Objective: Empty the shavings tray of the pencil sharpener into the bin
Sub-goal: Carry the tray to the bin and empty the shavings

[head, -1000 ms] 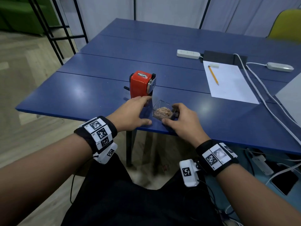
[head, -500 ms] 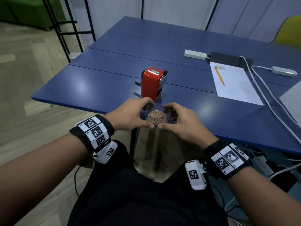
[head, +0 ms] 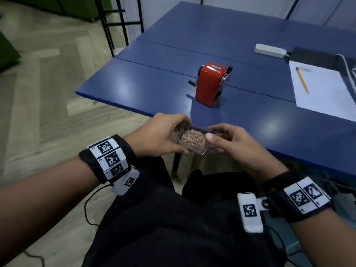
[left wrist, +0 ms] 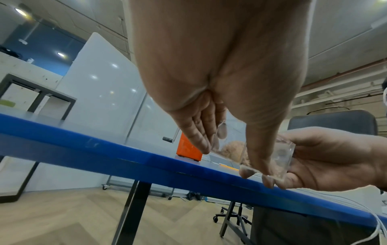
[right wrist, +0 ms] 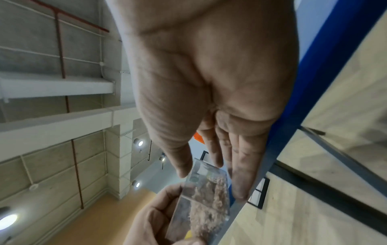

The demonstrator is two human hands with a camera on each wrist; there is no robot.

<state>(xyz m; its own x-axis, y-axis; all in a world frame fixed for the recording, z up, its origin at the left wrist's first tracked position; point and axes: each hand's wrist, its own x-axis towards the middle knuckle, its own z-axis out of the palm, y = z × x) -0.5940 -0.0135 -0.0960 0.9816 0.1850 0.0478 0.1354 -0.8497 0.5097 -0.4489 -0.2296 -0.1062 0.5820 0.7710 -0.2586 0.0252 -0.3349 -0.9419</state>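
Both my hands, left hand [head: 159, 134] and right hand [head: 234, 145], grip the clear tray [head: 192, 139] of shavings. It has come off the tabletop [head: 134, 87], nearer me than the red sharpener [head: 209, 83]. No bin shows yet.

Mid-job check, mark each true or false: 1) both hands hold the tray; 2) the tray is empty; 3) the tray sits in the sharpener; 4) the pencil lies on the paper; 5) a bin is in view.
1) True: the left hand and right hand grip the tray.
2) False: it holds shavings.
3) False: it is out, held off the table edge; the sharpener stands behind.
4) True: the pencil lies on the paper.
5) False: no bin shows.
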